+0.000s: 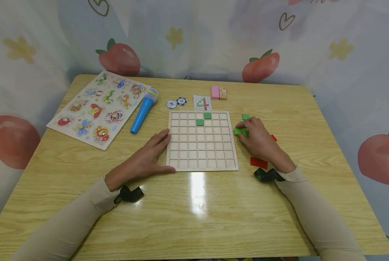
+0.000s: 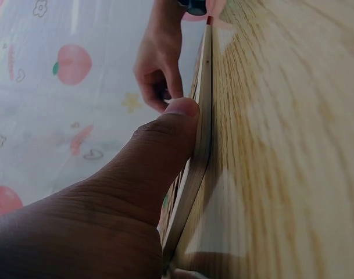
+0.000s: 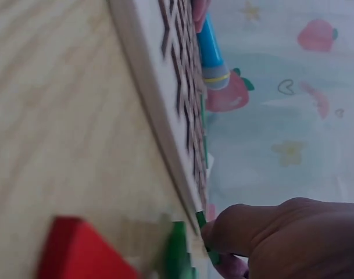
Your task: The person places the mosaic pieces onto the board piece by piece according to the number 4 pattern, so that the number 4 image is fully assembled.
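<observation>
A square wooden grid board [image 1: 202, 154] lies flat in the middle of the table, with two green square tiles [image 1: 199, 122] set in cells of its upper rows. My left hand [image 1: 142, 159] rests spread along the board's left edge, its thumb [image 2: 165, 133] at the near left corner. Just beyond the right edge, my right hand [image 1: 259, 141] pinches a green tile [image 3: 200, 219] between thumb and finger. More green tiles [image 1: 245, 116] lie by its fingertips, partly covered. Red pieces [image 1: 258, 162] lie below and behind that hand.
Beyond the board lie a small printed grid card [image 1: 200, 101], two poker chips [image 1: 171, 104] and a small pink box [image 1: 215, 92]. A blue toy microphone [image 1: 142, 114] and a sheet of cartoon insects [image 1: 78, 123] are at the left. A printed curtain [image 1: 197, 54] hangs behind the table.
</observation>
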`<action>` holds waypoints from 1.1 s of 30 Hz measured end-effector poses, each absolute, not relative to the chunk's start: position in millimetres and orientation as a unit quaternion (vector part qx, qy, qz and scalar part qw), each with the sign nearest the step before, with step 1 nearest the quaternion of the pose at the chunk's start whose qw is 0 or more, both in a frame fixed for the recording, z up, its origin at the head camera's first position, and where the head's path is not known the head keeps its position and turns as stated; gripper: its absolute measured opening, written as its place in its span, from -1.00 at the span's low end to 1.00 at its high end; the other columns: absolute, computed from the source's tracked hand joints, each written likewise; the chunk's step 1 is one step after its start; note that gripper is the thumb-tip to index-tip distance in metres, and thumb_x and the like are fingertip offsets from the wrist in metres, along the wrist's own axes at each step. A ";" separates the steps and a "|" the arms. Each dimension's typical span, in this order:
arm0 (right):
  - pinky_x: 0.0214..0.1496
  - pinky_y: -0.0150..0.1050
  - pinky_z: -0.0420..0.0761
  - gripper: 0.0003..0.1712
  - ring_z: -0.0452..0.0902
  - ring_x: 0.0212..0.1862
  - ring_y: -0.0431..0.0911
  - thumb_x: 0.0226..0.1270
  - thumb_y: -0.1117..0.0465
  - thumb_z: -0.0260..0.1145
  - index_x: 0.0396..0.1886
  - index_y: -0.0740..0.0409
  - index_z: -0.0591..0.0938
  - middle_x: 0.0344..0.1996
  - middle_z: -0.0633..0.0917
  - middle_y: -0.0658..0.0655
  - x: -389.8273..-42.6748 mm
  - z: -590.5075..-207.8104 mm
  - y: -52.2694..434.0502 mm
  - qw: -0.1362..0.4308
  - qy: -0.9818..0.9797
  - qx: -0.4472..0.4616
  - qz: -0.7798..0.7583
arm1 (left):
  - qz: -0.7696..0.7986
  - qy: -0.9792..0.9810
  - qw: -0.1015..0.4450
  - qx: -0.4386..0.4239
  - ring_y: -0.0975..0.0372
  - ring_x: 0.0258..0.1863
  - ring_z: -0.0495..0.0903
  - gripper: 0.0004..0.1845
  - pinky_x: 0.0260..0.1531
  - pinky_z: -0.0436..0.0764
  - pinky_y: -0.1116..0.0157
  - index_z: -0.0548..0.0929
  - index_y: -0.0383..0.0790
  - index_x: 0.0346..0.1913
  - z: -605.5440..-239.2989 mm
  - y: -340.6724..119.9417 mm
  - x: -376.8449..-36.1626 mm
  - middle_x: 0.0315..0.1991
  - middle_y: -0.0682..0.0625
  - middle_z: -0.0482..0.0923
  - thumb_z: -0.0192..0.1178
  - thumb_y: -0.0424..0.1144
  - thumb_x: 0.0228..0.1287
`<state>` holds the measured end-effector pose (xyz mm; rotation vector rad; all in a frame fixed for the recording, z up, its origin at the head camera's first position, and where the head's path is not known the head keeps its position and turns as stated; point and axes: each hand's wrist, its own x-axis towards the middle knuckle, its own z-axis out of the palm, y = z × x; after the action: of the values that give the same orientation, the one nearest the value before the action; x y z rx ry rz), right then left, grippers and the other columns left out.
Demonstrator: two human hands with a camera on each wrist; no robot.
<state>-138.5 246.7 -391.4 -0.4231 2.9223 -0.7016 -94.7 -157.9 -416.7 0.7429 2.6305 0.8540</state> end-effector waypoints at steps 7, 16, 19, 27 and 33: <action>0.38 0.22 0.52 -0.66 0.33 0.39 0.32 0.60 0.26 0.26 0.24 0.32 0.64 0.23 0.50 0.41 -138.7 -375.7 234.5 0.063 0.957 -0.168 -0.228 | 0.292 0.911 0.138 0.256 -0.06 0.79 -0.19 0.36 0.71 0.08 -0.17 0.00 -0.26 0.74 -416.4 -158.6 -95.4 0.80 -0.06 -0.22 0.59 0.28 0.10; 0.27 0.11 0.56 -0.68 0.42 0.27 0.22 0.54 0.24 0.36 0.18 0.26 0.70 0.15 0.58 0.32 -149.7 -369.6 197.7 0.064 0.950 -0.202 -0.227 | 0.296 0.909 0.142 0.255 -0.07 0.79 -0.19 0.35 0.73 0.03 -0.16 0.01 -0.25 0.74 -417.2 -158.7 -96.0 0.80 -0.05 -0.22 0.59 0.27 0.10; 0.27 0.10 0.58 -0.66 0.44 0.26 0.19 0.53 0.21 0.40 0.20 0.24 0.71 0.14 0.60 0.29 -153.7 -369.2 186.5 0.068 0.948 -0.220 -0.221 | 0.295 0.910 0.141 0.256 -0.08 0.79 -0.18 0.35 0.73 0.04 -0.16 0.01 -0.24 0.74 -417.7 -158.1 -95.8 0.80 -0.05 -0.22 0.58 0.29 0.10; 0.11 0.01 0.62 -0.64 0.50 0.13 0.11 0.51 0.18 0.44 0.21 0.16 0.73 0.10 0.62 0.24 -164.1 -367.6 156.8 0.072 0.934 -0.292 -0.194 | 0.295 0.910 0.140 0.257 -0.09 0.79 -0.18 0.35 0.73 0.02 -0.15 0.01 -0.25 0.74 -418.4 -158.2 -95.8 0.80 -0.06 -0.22 0.59 0.28 0.10; 0.09 0.00 0.63 -0.73 0.52 0.08 0.05 0.53 0.14 0.43 0.13 0.08 0.74 0.06 0.64 0.18 -173.2 -367.3 135.5 0.084 0.927 -0.318 -0.179 | 0.295 0.910 0.139 0.257 -0.12 0.78 -0.18 0.36 0.74 0.00 -0.15 0.01 -0.25 0.74 -418.1 -158.6 -95.9 0.80 -0.06 -0.23 0.58 0.29 0.10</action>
<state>-173.2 135.5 -367.3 -0.9498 2.7673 -0.5352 -95.9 -158.6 -418.1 0.7440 2.6291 0.8528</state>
